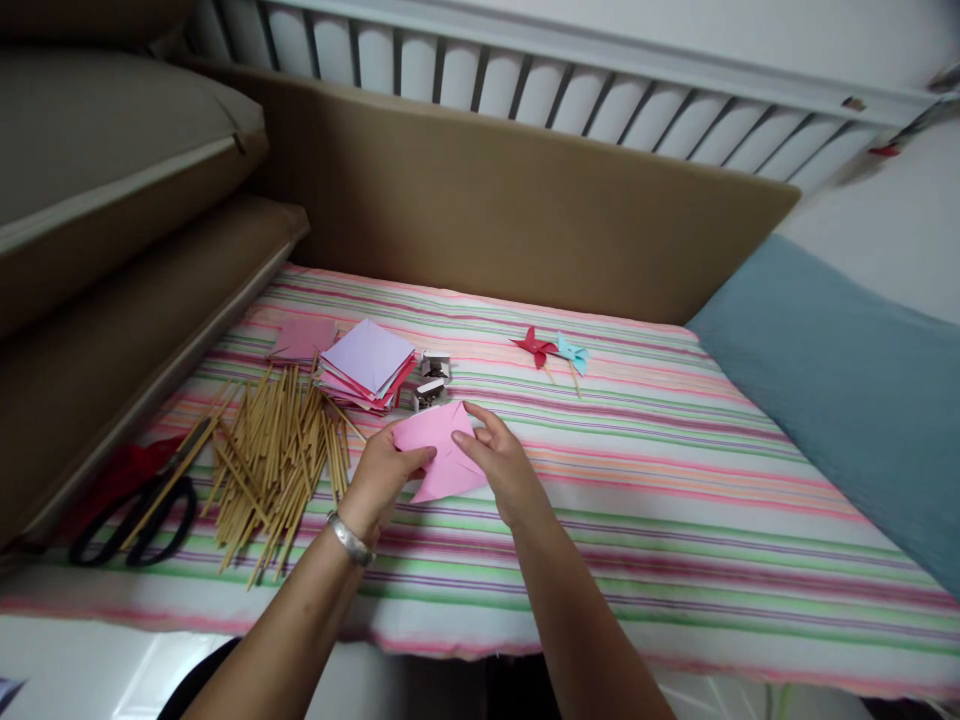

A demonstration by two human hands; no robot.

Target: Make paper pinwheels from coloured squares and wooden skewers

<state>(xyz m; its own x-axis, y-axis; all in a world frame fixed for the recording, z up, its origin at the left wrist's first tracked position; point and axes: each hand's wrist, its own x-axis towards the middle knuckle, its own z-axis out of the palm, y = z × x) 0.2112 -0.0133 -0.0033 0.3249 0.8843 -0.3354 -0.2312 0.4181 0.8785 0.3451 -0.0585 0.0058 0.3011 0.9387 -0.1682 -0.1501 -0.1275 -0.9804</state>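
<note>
Both hands, left hand [382, 475] and right hand [499, 460], pinch a pink paper [442, 450] over the striped cloth [675, 480]. Just behind the paper: paper stack [367, 365], small clips [431, 380]. To its left, wooden sticks [274, 455], then scissors [142, 510]. Two pinwheels [555, 352] sit well off behind right.

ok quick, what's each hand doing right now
Left hand: closed on the left edge of the pink paper.
Right hand: pinching the same paper's right side.

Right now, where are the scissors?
In the head view, the black-handled scissors lie at the far left of the striped cloth, just left of the pile of wooden sticks.
</note>
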